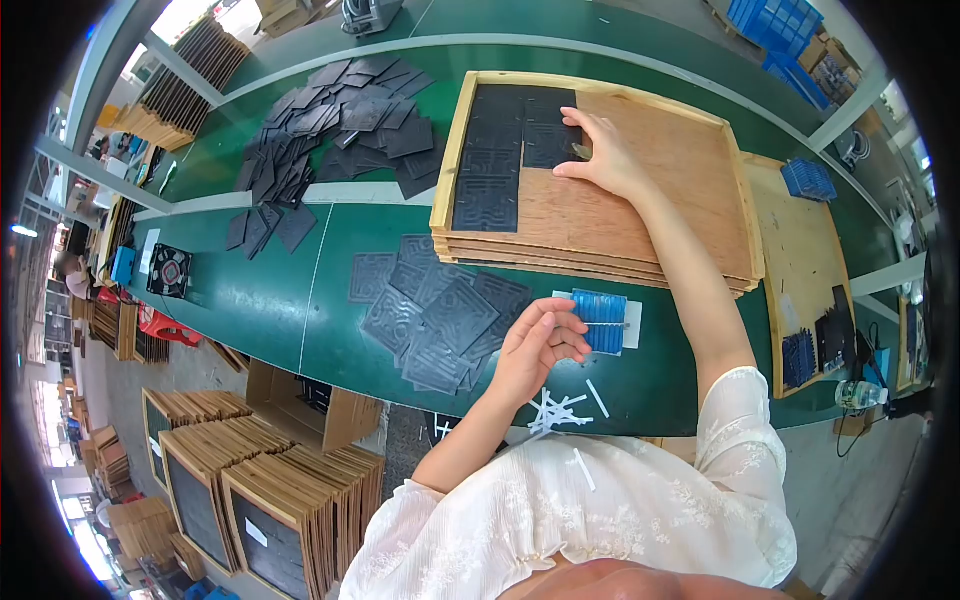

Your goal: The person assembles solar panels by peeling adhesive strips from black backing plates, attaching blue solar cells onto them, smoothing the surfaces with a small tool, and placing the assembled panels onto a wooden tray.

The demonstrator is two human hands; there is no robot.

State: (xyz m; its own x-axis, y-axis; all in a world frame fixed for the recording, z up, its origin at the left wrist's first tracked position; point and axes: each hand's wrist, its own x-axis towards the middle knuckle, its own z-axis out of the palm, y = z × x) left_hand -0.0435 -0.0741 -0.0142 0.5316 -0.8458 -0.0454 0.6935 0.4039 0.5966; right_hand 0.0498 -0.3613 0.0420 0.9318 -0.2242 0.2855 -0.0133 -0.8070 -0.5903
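Observation:
My right hand (608,158) is over a shallow wooden tray (650,190). Its thumb and index finger span the edges of a black square panel (548,145), which lies flat on the tray floor. More black panels (487,203) line the tray's left side, some with a raised maze-like pattern. My left hand (543,348) is raised, fingers curled in and thumb close to them; whatever may be between them is hidden. Just right of it is a blue slotted rack (602,322) on a white base. Loose patterned panels (440,315) are heaped to its left.
A bigger heap of black panels (340,120) covers the far left of the green table (260,270). White strips (558,412) lie near my body. A small fan (170,270) stands left, a second wooden tray (785,230) right. Stacked framed boards (300,500) are below left.

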